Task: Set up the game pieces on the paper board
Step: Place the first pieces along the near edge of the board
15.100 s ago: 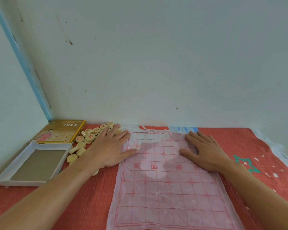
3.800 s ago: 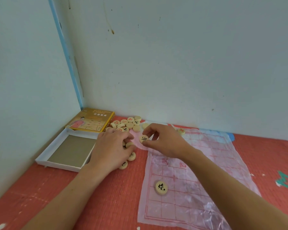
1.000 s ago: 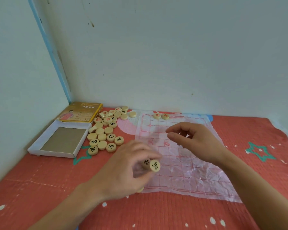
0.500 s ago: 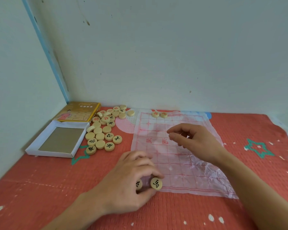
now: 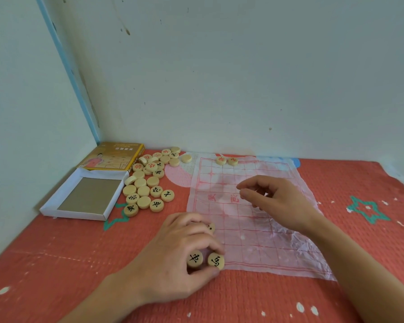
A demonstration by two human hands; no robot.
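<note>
A thin pink paper board [image 5: 247,220] with a red grid lies on the red cloth, crumpled at its right side. My left hand [image 5: 173,255] rests at the board's near left corner and pinches two round wooden pieces with black characters [image 5: 205,259]; a third piece [image 5: 210,227] shows partly behind its fingers. Above the middle of the board hovers my right hand [image 5: 275,199], fingers loosely curled and holding nothing. Two red-lettered pieces [image 5: 226,160] sit on the board's far edge. A heap of loose pieces [image 5: 149,180] lies left of the board.
An open white box tray [image 5: 84,197] and its yellow lid [image 5: 113,156] lie in the left corner beside the heap. Pale walls close in on the left and at the back. The red cloth [image 5: 371,229] with green stars spreads to the right.
My left hand has brought the pieces down to the board's near left corner and set them side by side there. My right hand has stayed hovering over the board.
</note>
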